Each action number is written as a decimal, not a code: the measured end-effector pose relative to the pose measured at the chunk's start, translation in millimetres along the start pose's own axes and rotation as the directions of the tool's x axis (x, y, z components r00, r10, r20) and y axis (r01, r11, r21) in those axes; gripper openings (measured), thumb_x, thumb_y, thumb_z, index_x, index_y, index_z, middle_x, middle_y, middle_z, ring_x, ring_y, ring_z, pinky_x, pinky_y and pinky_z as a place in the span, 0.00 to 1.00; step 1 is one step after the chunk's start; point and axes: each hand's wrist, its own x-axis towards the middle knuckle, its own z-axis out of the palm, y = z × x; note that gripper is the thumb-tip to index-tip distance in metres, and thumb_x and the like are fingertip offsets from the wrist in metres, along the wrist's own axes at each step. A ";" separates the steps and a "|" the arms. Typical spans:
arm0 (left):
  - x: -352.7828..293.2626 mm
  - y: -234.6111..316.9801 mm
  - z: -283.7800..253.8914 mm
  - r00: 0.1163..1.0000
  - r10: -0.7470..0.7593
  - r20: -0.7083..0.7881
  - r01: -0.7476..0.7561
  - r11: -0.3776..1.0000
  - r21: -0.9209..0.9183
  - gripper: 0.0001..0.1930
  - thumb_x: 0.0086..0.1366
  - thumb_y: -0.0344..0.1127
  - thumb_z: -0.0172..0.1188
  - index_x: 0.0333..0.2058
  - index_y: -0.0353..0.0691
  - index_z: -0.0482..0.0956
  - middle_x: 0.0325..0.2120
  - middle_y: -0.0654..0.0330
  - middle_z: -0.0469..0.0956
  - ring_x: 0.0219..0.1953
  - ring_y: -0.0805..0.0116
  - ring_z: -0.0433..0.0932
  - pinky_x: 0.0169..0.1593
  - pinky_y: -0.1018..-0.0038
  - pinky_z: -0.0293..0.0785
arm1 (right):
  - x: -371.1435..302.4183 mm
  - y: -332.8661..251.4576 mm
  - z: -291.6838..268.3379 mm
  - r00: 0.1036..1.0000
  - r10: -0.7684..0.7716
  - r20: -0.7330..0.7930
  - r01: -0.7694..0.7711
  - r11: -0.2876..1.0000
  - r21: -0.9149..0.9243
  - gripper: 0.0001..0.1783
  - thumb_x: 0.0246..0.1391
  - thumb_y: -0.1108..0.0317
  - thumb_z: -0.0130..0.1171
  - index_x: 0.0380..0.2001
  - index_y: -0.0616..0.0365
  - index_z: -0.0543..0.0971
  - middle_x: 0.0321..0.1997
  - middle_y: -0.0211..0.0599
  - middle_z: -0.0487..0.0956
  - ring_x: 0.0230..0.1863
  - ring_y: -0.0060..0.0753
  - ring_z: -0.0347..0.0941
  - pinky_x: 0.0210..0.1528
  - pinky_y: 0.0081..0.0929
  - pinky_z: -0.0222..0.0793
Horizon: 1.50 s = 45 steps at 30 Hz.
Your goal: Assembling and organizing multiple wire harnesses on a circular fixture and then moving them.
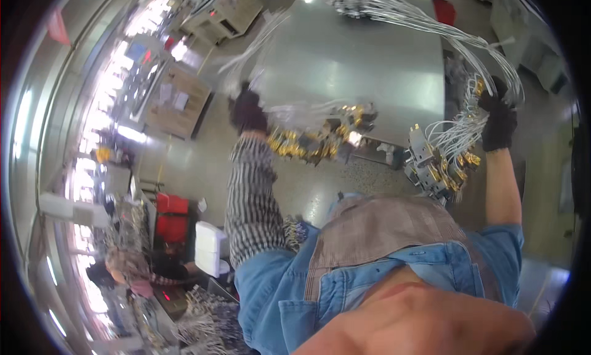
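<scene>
A person looks down over their own chest at two raised hands, each in a dark glove, gripping parts of a long bundle of thin white wires.

The right hand [498, 122], at the right of the view, is closed around a bunch of white wires [458, 133]. From the fist, the strands hang down and to the left, ending in a cluster of small grey blocks and shiny gold-coloured terminals [434, 164] that dangles just below and beside the glove. Above the hand, the same wires arc up and leftward in a loose, looping sheaf across the top of the view.

The left hand [248, 111], left of centre, is blurred; it looks closed on another run of the white wires, though the exact grip cannot be made out. Just right of this glove hangs a second cluster of gold terminals and dark connector pieces [317, 139], strung in a ragged row. More white strands fan upward from the hand.

The left forearm wears a black-and-white striped sleeve [249, 195]; the right forearm is bare below a blue denim shirt [345, 275].

Behind the wires lies a large grey table top [357, 59]. At the left edge sit a red crate [171, 216], a white box [209, 247], and brightly lit workbenches [160, 84].
</scene>
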 end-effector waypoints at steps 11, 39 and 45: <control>131.8 -61.6 212.6 0.580 0.007 0.814 -0.814 -0.028 0.580 0.07 0.50 0.32 0.58 0.29 0.44 0.81 0.26 0.62 0.80 0.32 0.62 0.79 0.32 0.62 0.72 | -21.3 38.1 160.0 0.948 0.308 0.080 -0.297 0.766 0.571 0.17 0.46 0.73 0.55 0.42 0.67 0.76 0.48 0.40 0.73 0.42 0.25 0.71 0.45 0.22 0.66; 151.8 -94.3 238.7 0.498 0.045 0.866 -0.519 0.816 0.256 0.45 0.46 0.56 0.59 0.58 0.35 0.55 0.55 0.49 0.64 0.57 0.55 0.63 0.63 0.60 0.49 | -70.4 -42.6 355.5 0.843 0.398 0.363 -0.323 0.913 -0.250 0.57 0.35 0.39 0.64 0.63 0.54 0.50 0.62 0.47 0.61 0.61 0.45 0.58 0.59 0.32 0.53; 158.1 -139.1 271.2 0.480 0.036 0.876 -0.547 0.793 0.267 0.48 0.49 0.62 0.57 0.61 0.39 0.48 0.61 0.49 0.52 0.60 0.57 0.56 0.59 0.67 0.57 | -94.9 -14.6 284.1 0.750 0.334 0.571 -0.176 0.933 -0.315 0.49 0.43 0.41 0.58 0.65 0.42 0.48 0.60 0.44 0.65 0.59 0.48 0.62 0.58 0.34 0.57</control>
